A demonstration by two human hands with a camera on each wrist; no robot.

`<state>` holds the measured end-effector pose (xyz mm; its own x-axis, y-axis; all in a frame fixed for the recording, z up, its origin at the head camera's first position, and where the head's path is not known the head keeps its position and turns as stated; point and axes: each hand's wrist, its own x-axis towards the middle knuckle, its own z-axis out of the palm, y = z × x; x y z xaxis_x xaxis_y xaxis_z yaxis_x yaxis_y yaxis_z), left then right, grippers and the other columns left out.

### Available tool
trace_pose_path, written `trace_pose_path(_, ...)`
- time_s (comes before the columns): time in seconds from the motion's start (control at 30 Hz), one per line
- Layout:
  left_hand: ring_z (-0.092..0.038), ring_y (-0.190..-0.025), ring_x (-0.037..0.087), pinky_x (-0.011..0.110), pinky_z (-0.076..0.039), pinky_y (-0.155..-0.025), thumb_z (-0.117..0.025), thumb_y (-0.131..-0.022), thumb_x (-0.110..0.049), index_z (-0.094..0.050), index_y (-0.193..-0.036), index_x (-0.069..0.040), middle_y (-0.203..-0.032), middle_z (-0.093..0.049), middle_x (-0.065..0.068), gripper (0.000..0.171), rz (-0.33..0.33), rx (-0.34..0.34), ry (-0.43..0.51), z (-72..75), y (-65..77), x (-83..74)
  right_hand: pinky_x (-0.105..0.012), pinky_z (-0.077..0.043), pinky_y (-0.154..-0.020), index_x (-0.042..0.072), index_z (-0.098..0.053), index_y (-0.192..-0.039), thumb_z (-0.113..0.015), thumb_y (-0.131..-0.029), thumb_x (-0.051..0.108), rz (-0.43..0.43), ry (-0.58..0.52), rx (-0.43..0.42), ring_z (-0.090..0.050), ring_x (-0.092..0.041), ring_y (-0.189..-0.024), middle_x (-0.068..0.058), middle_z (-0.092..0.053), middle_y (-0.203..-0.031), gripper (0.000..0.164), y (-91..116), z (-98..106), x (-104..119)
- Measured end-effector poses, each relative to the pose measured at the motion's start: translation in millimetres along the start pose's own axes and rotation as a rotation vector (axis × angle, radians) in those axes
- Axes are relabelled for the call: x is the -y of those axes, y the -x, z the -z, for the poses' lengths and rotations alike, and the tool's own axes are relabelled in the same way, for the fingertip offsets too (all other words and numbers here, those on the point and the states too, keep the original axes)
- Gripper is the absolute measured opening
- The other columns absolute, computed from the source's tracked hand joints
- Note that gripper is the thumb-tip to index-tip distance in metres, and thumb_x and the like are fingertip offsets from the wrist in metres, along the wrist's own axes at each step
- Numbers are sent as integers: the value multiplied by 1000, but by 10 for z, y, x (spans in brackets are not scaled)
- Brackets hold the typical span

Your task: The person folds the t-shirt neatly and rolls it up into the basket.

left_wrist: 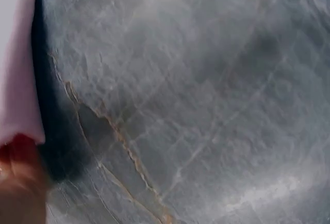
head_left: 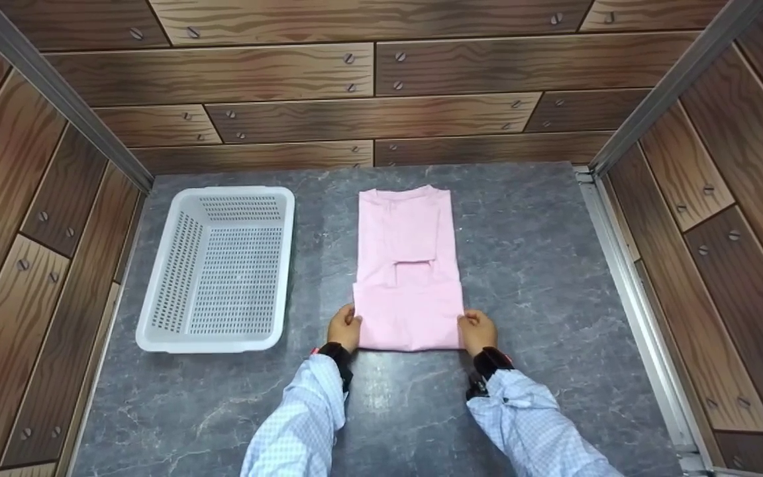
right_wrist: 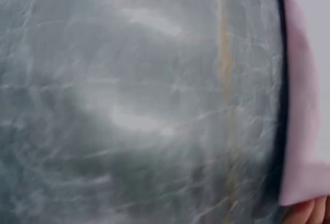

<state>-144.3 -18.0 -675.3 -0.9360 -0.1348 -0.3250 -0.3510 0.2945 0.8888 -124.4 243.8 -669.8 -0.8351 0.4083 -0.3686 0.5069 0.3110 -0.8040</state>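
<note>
A pink shirt (head_left: 408, 315) lies folded into a narrow strip on the grey marbled surface, collar away from me and the lower part turned up over the body. One sleeve is folded down across its upper half. My left hand (head_left: 345, 328) pinches the left edge of the turned-up part, thumb on top. On the opposite edge, my right hand (head_left: 478, 330) pinches the cloth in the same way. In the left wrist view the fingers (left_wrist: 21, 165) meet the shirt's edge, and in the right wrist view fingertips (right_wrist: 304, 212) show beneath the cloth.
A white perforated plastic basket (head_left: 279, 265) stands left of the shirt, with nothing in it. Wood-patterned panels (head_left: 381, 66) wall the back and both sides. A metal rail (head_left: 640, 311) runs along the right edge of the marbled surface (head_left: 527, 252).
</note>
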Motion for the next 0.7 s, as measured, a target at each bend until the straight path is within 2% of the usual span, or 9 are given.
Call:
trace_pose_path(0.1,-64,-86,29,33,-50,-76,-50,-95,2,-58,-128,4,-98,-68,25,35,-33,26,-2,16,10,-26,-21,-45,-71,-9,-61,-109,-55,-94,11,14,-19,-7,-60,-11,-78,-26,-70,-106,26,-6,-7,-37)
trace_pose_path(0.2,-63,-82,28,35,-50,-75,-53,-93,-1,-57,-129,4,-92,-67,22,36,-52,-7,-65,1,26,2,-22,-46,-73,-9,-61,-111,-54,-95,12,18,-11,12,-64,-21,-89,-28,-68,-111,27,3,0,-48)
trace_pose_path(0.3,-64,-82,28,38,-51,-76,-59,-91,-5,-59,-117,5,-89,-69,18,28,-54,-57,-157,-24,60,65,-25,-48,-74,-10,-63,-112,-54,-96,15,21,32,29,-65,-30,-96,-28,-68,-110,30,22,17,-52)
trace_pose_path(0.47,-65,-75,29,38,-50,-69,-64,-89,-6,-58,-91,2,-80,-69,17,9,-86,-100,-237,-47,134,168,-26,-45,-67,-9,-69,-98,-56,-96,17,41,132,21,-61,-22,-76,-20,-71,-92,29,52,45,-94)
trace_pose_path(0.57,-62,-69,27,38,-48,-63,-63,-90,-7,-57,-90,-1,-76,-67,14,9,-107,-101,-279,-51,179,211,-28,-43,-65,-7,-69,-92,-56,-95,15,55,170,11,-55,-19,-70,-16,-68,-83,26,70,50,-145)
trace_pose_path(0.7,-61,-67,28,41,-46,-62,-63,-91,-11,-57,-93,-5,-73,-65,11,8,-116,-106,-342,-58,244,257,-35,-46,-70,-5,-69,-91,-56,-95,16,96,247,-8,-59,-25,-75,-17,-68,-84,25,87,47,-220)
